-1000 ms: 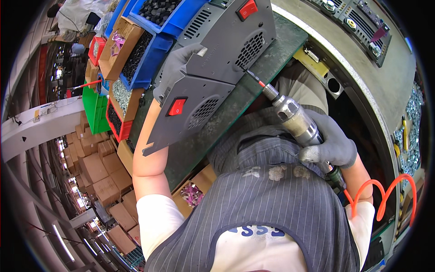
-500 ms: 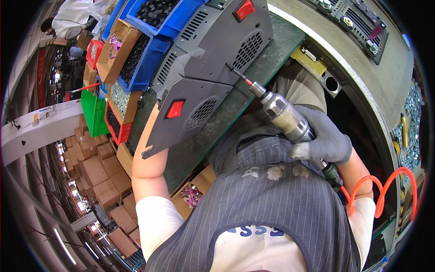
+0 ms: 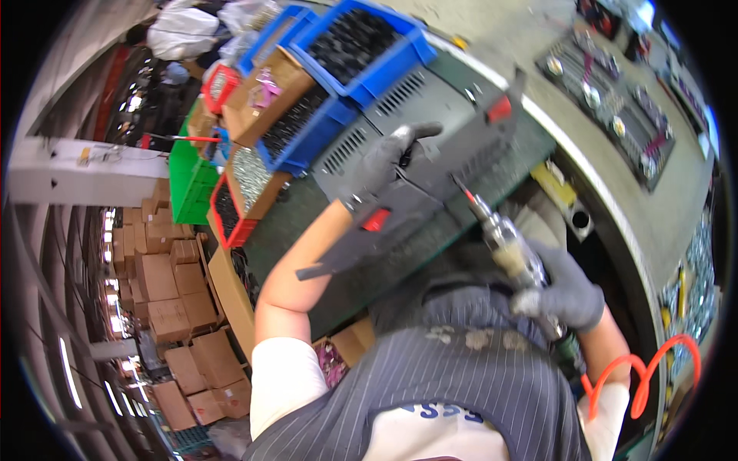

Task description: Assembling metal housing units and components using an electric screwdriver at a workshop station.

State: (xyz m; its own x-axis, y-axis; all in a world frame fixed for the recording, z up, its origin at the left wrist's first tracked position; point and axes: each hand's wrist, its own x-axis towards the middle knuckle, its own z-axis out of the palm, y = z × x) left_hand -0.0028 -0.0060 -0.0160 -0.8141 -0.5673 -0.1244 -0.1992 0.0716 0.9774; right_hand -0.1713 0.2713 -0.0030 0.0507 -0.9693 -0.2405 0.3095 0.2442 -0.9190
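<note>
The left grip [image 3: 380, 165] has come into view over the gray panels [image 3: 465, 154], its hold unclear, seemingly bringing both hands to the work, the right grip [image 3: 569, 288] clasping a screwdriver [image 3: 509, 257].

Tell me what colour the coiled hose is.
The coiled hose is bright orange-red, clearest in the head view.

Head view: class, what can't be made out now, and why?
All in the head view:
Driver bit: tip blurred; contact with the grey panel cannot be told.
Vent holes: smeared by blur.
Palm of the right hand: hidden by its back and thumb.
Blue bin floor: covered by black pieces.
</note>
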